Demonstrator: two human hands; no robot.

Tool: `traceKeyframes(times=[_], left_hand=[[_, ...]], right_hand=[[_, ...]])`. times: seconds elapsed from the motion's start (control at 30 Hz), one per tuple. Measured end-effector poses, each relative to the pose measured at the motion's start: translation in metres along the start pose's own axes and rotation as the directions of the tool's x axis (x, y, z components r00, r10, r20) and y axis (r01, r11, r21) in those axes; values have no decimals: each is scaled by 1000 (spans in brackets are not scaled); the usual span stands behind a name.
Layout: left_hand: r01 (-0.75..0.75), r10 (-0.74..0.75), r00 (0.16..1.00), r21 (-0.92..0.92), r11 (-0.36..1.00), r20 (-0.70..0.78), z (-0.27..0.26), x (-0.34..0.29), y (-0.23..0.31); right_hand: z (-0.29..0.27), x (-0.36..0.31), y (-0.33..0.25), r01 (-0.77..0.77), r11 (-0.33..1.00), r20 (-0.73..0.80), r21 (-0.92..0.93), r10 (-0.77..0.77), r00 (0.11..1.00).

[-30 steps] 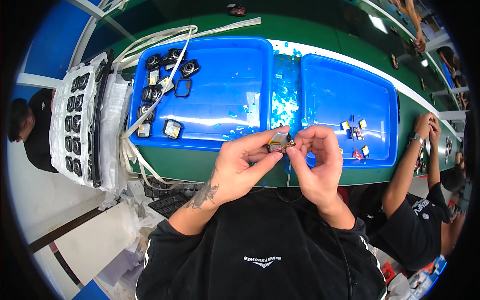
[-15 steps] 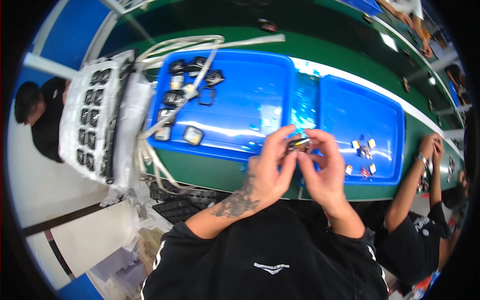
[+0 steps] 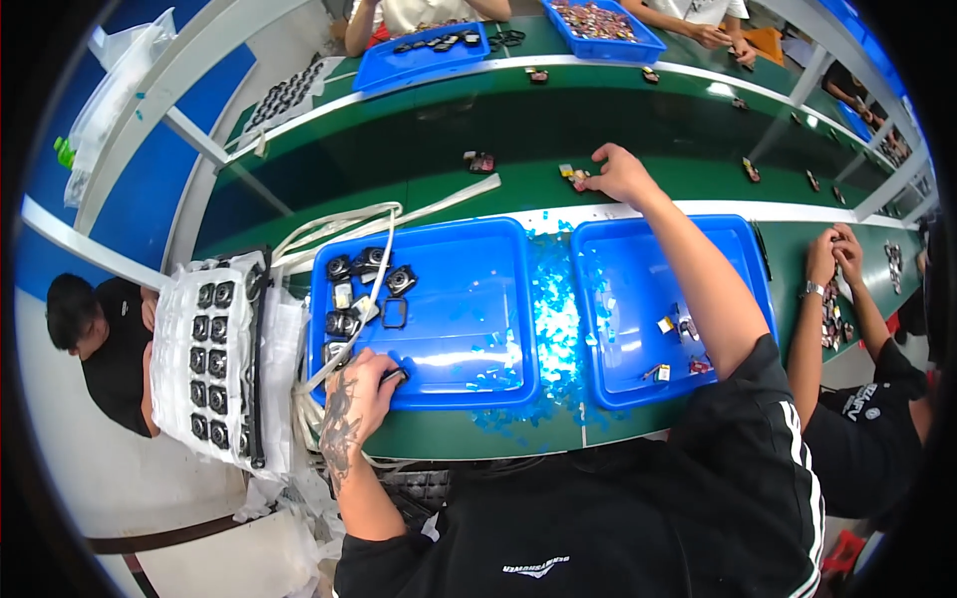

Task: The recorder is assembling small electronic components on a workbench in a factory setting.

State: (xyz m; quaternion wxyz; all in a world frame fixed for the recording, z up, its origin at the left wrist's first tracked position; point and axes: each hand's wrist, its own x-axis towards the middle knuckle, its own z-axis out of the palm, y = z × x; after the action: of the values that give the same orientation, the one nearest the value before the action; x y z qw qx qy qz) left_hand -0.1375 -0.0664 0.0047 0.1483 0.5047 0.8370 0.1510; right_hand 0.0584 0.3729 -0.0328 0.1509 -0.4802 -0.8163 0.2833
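Over the near left corner of the left blue tray (image 3: 449,339), the left hand (image 3: 361,391) is closed around a small black piece (image 3: 397,377), thumb and fingers bent about it. The right hand (image 3: 620,177) reaches far across the desk (image 3: 429,439), its arm passing above the right blue tray (image 3: 588,329). Its thumb and forefinger stand apart, and a small circuit part (image 3: 575,178) with a yellow patch lies on the green surface right at the thumb tip; whether the two touch, I cannot tell. To its left on that surface lies another dark part (image 3: 479,161).

Along the left side of the left tray sit several black housings (image 3: 371,259), with an off-white strap (image 3: 377,289) running across them. Bright blue film scraps (image 3: 556,309) are strewn between the trays. Inside the right tray are a few small parts (image 3: 666,324), some yellow and some red. Left of the trays stands a white padded tray (image 3: 179,369) bearing rows of black housings. On the right, a co-worker's hands (image 3: 835,251) meet above the desk.
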Motion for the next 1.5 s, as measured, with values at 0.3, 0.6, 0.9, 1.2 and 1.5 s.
traceKeyframes(times=[0.3, 0.6, 0.9, 1.2, 1.5], left_hand=[[-18, -88, 996, -996, -84, -11, 35, 23, 60], [134, 19, 991, -990, -51, 133, 59, 33, 119], [-52, 219, 976, -940, 338, 25, 73, 25, 162], [14, 200, 977, -963, 269, 70, 79, 33, 169], [232, 130, 965, -973, -18, 228, 79, 31, 169]], right_hand=[[-100, -156, -10, 497, 867, 417, 28, -462, 783], [-71, -256, 15, 359, 933, 367, 10, -338, 867], [-49, -261, -8, -206, 545, 261, 813, -24, 965], [-26, -268, -38, -112, 503, 201, 857, -126, 971], [-14, -267, -56, 652, 758, -365, -3, -608, 705]])
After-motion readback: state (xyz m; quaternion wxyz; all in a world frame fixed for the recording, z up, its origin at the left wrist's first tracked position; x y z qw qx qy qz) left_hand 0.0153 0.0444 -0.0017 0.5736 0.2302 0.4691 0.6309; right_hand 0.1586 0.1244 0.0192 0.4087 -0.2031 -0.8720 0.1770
